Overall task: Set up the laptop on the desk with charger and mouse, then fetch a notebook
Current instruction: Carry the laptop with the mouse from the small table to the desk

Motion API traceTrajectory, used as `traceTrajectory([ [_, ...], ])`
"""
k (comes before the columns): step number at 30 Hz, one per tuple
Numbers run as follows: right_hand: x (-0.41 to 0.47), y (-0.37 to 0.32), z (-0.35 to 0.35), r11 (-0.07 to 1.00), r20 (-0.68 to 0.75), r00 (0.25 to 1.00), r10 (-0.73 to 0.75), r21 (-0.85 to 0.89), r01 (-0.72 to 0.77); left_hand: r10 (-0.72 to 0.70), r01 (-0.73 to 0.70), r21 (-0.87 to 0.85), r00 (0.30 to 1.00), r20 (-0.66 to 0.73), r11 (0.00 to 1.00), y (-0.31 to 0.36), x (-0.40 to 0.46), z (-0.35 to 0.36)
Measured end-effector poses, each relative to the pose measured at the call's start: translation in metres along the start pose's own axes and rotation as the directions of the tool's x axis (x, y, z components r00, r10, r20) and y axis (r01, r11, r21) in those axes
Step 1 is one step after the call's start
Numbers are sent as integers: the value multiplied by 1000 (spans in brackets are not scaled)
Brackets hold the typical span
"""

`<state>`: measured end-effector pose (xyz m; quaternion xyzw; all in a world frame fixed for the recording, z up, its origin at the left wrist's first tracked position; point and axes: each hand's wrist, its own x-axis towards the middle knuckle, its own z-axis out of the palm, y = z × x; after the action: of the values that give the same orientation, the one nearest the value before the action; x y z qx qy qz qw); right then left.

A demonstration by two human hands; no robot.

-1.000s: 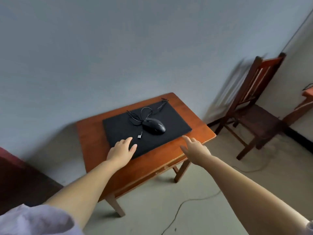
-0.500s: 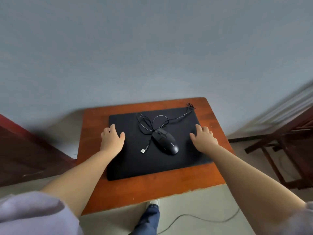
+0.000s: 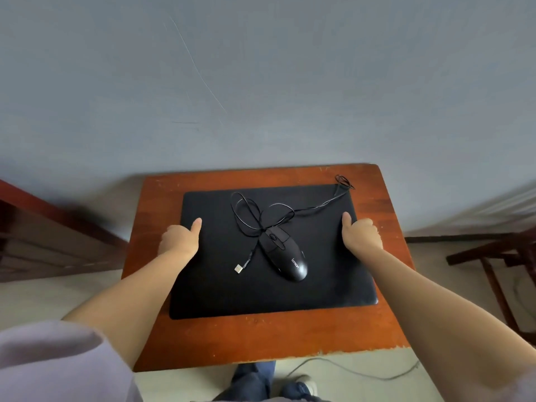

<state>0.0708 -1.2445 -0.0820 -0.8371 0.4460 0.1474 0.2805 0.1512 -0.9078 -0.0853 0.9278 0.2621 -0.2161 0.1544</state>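
A closed black laptop (image 3: 220, 288) lies flat on a small reddish wooden desk (image 3: 261, 340). A black wired mouse (image 3: 285, 258) rests on its lid, with its thin cable (image 3: 252, 211) looped behind it and the USB plug (image 3: 238, 268) lying loose. My left hand (image 3: 179, 237) grips the laptop's left edge, thumb on top. My right hand (image 3: 361, 233) grips the right edge the same way. The fingers of both hands are hidden under the edges. No charger or notebook shows.
A grey wall stands right behind the desk. Dark wooden furniture (image 3: 43, 242) sits at the left, and part of a wooden chair (image 3: 499, 256) at the right. A grey cord (image 3: 348, 369) trails on the floor by my feet.
The view swung from the desk's side to square in front and came closer. Both hands moved outward from the lid to the laptop's left and right edges and closed on them.
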Motion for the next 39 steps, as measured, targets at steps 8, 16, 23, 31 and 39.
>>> traceTrajectory([
  [8, -5, 10, -3, 996, -54, 996, -70, 53, 73, 66, -75, -118, 994, -82, 990, 5, 2, -13],
  [16, -20, 67, -50, 960, -226, 963, 149, 268, -85, 357, -358, -26, 933, -55, 933, 81, -28, -13],
  [23, -68, 186, -89, 819, -346, 816, 464, 517, -247, 688, -690, -4, 722, 76, 724, 183, -111, 33],
  [31, -154, 353, -111, 588, -320, 560, 764, 702, -402, 839, -891, 42, 440, 319, 451, 245, -274, 129],
  [39, -223, 525, -140, 425, -249, 396, 884, 781, -458, 838, -948, 53, 302, 454, 313, 253, -454, 243],
])
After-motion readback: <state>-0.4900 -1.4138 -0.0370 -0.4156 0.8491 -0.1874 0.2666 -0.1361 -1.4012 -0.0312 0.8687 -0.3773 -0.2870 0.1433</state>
